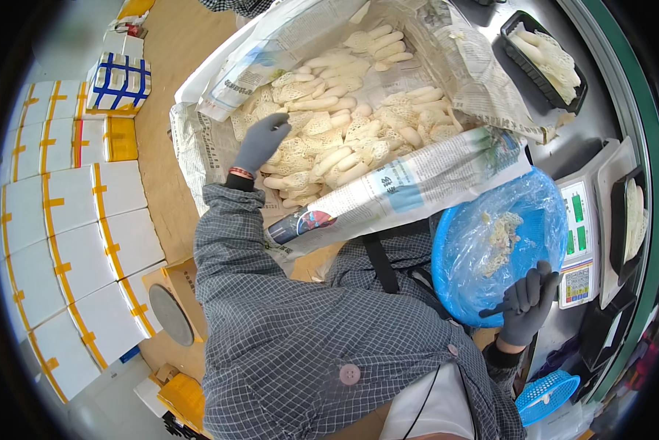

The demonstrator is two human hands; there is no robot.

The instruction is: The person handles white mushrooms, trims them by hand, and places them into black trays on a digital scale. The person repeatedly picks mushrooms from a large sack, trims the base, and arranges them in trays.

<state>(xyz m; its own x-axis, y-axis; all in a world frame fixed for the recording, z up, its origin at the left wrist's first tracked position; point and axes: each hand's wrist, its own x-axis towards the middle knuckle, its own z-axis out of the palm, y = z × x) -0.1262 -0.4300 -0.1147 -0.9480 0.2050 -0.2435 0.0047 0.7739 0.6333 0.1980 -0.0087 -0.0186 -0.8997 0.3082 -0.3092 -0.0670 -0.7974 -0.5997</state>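
My left hand [262, 141], in a grey glove, reaches over the left side of a newspaper-lined box [189, 82] full of pale netted bamboo mushrooms [329, 126]. Its fingers are bent at the mushrooms; whether they grip one is hidden. My right hand [530, 300], gloved too, is raised beside the rim of a blue plastic basin [445, 264], fingers partly curled, with nothing seen in it. The basin is lined with clear plastic and holds mushroom scraps [502, 242]. A digital scale [577, 220] stands right of the basin, bearing a black tray of mushrooms [632, 220].
Another filled black tray [549, 66] rests on the metal table at the upper right. A small blue basket [549, 393] is at the lower right. White foam boxes with yellow tape [76, 236] are stacked at the left. At the top edge is a person's checked clothing [241, 5].
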